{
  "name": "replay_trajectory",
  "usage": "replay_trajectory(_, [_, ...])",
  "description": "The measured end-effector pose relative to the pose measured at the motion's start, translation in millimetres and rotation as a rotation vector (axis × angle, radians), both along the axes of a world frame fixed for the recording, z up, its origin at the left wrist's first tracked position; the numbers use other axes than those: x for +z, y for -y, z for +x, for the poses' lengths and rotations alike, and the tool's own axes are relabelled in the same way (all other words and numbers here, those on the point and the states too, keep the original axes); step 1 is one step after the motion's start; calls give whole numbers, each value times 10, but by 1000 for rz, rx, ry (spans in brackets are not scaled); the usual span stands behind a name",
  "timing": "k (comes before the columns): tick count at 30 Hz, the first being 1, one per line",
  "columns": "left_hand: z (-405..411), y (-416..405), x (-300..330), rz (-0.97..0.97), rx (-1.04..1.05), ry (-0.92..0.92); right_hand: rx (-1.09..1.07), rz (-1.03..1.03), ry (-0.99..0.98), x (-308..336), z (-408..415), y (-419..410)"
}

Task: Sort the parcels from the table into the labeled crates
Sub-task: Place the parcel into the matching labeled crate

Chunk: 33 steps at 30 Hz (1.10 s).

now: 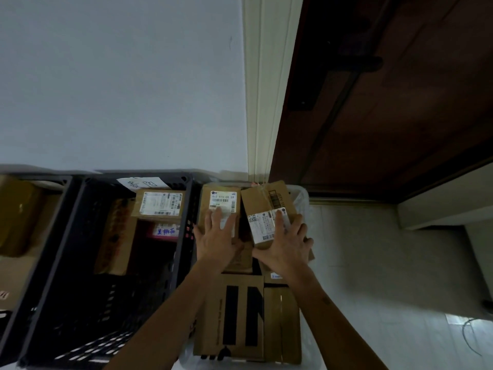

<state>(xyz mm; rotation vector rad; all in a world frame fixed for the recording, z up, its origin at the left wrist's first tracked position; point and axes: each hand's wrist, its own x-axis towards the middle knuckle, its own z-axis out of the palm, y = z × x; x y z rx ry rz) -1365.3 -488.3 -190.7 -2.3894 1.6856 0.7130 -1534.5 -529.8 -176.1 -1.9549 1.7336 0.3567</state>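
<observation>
- Far left: a dark crate [40,236] cut off by the frame edge, with a yellowish-brown parcel [18,214] inside.
- Next over: a black slatted crate [88,303] holding a labeled cardboard box [160,204] at its far end, a tall brown parcel [114,236] along its left wall, and a red-edged tag with blue handwriting [166,231] below the box.
- Centre: left hand [217,236] laid flat, fingers straight and spread, pressing on a small carton [221,202] with a white shipping label; no curl around it.
- Just right: right hand [285,241] likewise flat with fingers splayed, resting on a tilted carton [266,209] bearing a QR-code label; palm down, nothing pinched.
- Both cartons side by side, nearly touching, in a translucent white bin [302,198] against the wall.
- Nearer: a large box printed with bold black letters [240,316] and a plain brown box [282,324] beside it, in the same bin.
- Far right: pale tiled floor [386,263] and a dark wooden door [400,102].
</observation>
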Motion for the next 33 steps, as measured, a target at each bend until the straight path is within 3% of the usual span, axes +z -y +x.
replay_trajectory(15, [96,-32,9,-4,-49,18,-231,-32,15,-28,253,-174])
replay_trajectory(33, [38,-4,-105,-43,169,-83,-210,32,-31,-68,235,-190])
